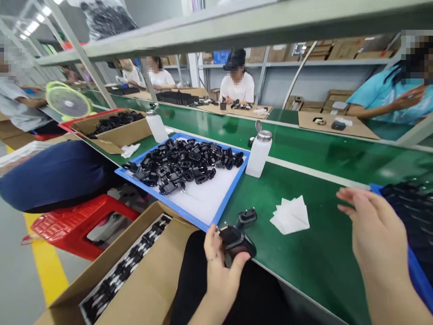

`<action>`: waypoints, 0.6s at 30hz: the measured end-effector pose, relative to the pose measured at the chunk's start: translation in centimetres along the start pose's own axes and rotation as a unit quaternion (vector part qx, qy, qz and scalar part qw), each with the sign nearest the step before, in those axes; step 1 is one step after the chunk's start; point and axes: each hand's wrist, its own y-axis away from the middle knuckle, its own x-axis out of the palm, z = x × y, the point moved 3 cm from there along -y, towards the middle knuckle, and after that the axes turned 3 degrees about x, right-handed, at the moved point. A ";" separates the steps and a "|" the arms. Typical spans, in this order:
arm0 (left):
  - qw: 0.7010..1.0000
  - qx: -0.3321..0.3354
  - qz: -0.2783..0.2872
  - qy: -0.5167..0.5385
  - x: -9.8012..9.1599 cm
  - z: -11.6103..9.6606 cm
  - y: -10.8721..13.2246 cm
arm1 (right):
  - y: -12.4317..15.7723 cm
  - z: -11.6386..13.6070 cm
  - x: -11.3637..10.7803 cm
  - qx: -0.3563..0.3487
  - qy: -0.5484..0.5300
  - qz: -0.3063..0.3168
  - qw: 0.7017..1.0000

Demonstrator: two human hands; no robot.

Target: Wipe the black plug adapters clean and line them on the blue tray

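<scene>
My left hand [219, 266] is closed around a black power adapter [238, 243] at the near edge of the green bench. Just beyond it, a black plug piece with two pins [246, 217] lies on the bench. My right hand [375, 221] is held over the bench at the right, fingers stretched out, with nothing visible in them. White paper wipes [291, 215] lie fanned out between my hands. Ahead of the left hand, a blue-rimmed tray [221, 205] holds a heap of black plug pieces [186, 162].
A white dispenser bottle [259, 153] stands with its lid up beside the tray; another bottle [156, 126] is behind. An open carton [145, 271] sits by my lap. A blue bin [414, 262] of black parts is right. Co-workers sit across the bench; a red stool [77, 225] is left.
</scene>
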 end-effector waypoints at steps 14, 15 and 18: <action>0.979 0.087 0.065 -0.173 2.6 1.8 -2.7 | -14.5 -7.1 14.0 0.086 0.161 0.131 0.975; 0.985 0.061 0.062 -0.152 2.8 2.4 -2.7 | -15.4 -7.4 15.0 0.076 0.174 0.139 0.972; 0.998 -0.022 0.053 -0.037 3.1 4.1 -2.8 | -17.7 -8.5 17.9 0.055 0.215 0.157 0.962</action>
